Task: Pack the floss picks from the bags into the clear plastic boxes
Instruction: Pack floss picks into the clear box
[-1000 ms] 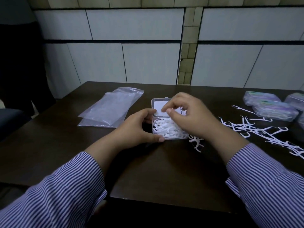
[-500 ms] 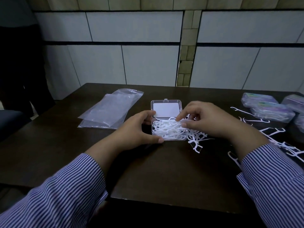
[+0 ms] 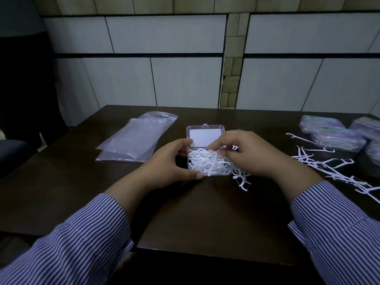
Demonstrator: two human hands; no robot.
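At a dark wooden table [image 3: 205,219] set against a wall of pale panels [image 3: 164,38], I work over a clear plastic box [image 3: 207,161] lying at the centre, its lid [image 3: 204,135] folded back flat toward 12 o'clock. The near edge of the table runs across just beyond my striped sleeves [image 3: 82,249], with a bare stretch of dark wood between that edge and the box. At 10 o'clock from the box, well apart from it, flat clear bags [image 3: 135,140] lie stacked. At 3 o'clock, loose floss picks [image 3: 329,169] are strewn toward the table's right edge, and beyond them, at 2 o'clock, filled boxes with purple labels [image 3: 337,138] sit together. A few spilled picks [image 3: 242,177] lie just beside the open box's right corner at 4 o'clock.

My left hand [image 3: 170,161] grips the box on its left side, fingers curled at the far corner and thumb pressed along the near edge. My right hand [image 3: 246,153] hangs over the box's right half, fingers curled down into the white tangle of picks in the box [image 3: 203,163]; whether they pinch any of them I cannot tell, as the fingertips are hidden among the picks. The box is heaped to its rim, with some picks poking over the edge. To the far left, at 9 o'clock, the room falls into shadow.
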